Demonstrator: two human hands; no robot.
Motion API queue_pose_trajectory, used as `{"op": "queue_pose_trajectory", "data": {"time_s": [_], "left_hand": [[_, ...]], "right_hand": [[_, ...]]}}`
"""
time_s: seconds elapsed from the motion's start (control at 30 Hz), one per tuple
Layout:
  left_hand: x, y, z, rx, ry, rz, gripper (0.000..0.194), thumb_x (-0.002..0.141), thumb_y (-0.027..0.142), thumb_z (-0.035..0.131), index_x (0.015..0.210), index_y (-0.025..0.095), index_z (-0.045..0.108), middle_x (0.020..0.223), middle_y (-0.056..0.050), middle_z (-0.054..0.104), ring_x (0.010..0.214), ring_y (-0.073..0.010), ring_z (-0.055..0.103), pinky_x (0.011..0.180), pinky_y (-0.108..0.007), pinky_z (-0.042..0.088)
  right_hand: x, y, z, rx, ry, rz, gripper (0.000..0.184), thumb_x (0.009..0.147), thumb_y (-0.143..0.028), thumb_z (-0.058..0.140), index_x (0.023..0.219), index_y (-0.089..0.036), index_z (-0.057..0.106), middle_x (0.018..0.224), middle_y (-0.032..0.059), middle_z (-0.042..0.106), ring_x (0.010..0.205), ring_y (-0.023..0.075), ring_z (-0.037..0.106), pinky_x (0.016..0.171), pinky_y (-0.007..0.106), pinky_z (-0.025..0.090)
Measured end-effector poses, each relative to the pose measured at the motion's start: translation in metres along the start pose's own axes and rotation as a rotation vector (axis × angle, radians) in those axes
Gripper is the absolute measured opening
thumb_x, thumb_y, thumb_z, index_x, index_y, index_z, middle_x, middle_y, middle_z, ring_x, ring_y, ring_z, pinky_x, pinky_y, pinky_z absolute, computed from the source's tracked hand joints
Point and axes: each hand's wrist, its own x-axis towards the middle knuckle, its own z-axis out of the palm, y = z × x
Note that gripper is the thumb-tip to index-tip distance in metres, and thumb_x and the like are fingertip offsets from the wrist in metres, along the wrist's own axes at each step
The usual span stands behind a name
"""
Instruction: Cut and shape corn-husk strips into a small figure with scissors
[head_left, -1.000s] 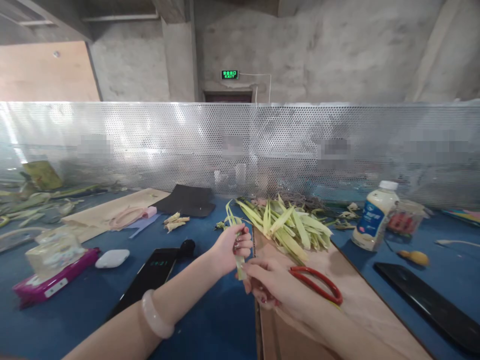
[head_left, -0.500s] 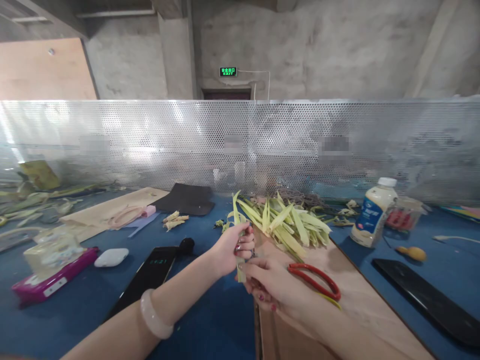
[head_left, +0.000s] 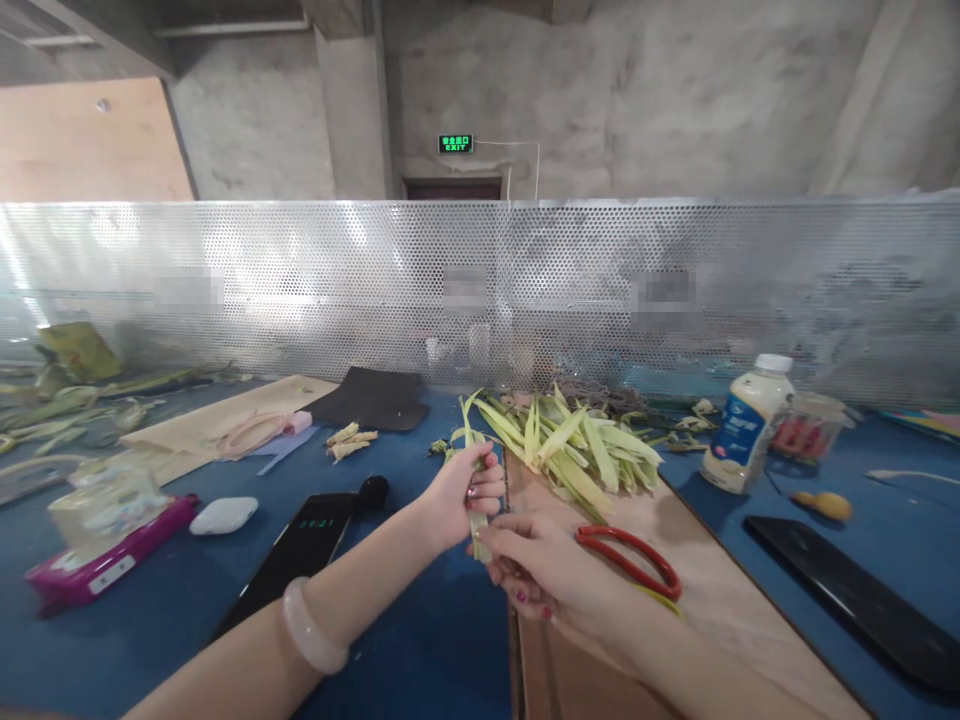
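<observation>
A narrow pale-green leaf strip (head_left: pixel 475 480) stands nearly upright above the blue table (head_left: pixel 420 640), at the edge of a brown cardboard sheet (head_left: pixel 720 600); the left hand (head_left: pixel 463 492) is curled closed around its middle; the right hand (head_left: pixel 540 570) pinches its lower end between thumb and fingertips; red-handled scissors (head_left: pixel 634 560) lie just beside that hand; a heap of green leaf strips (head_left: pixel 577 445) lies behind; a black phone (head_left: pixel 300 545) rests to the left.

The leaf strip (head_left: pixel 471 440) now leans further left in the left hand (head_left: pixel 463 492), its tip lower.
</observation>
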Motion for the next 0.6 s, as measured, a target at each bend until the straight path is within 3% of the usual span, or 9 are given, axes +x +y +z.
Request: {"op": "queue_pose_trajectory", "data": {"time_s": [0.23, 0.6], "left_hand": [[0.0008, 0.0024, -0.0021, -0.043, -0.008, -0.024, 0.033, 0.089, 0.025, 0.04, 0.057, 0.016, 0.038, 0.043, 0.01, 0.016, 0.03, -0.0022, 0.017, 0.029, -0.013, 0.009], [-0.0012, 0.0024, -0.0003, -0.075, -0.035, -0.052, 0.031, 0.089, 0.026, 0.04, 0.06, 0.015, 0.04, 0.043, 0.01, 0.017, 0.03, -0.0017, 0.02, 0.028, -0.012, 0.011]], "right_hand": [[-0.0043, -0.0058, -0.0018, -0.007, -0.074, -0.024, 0.015, 0.069, -0.026, 0.064, 0.069, -0.013, 0.058, 0.055, -0.0038, 0.053, 0.038, 0.0022, 0.034, 0.033, 0.016, 0.024], [0.0002, -0.0009, -0.0011, -0.004, -0.032, -0.046, 0.024, 0.071, -0.034, 0.063, 0.064, -0.012, 0.059, 0.049, -0.0029, 0.052, 0.034, 0.0022, 0.032, 0.03, 0.016, 0.022]]}}
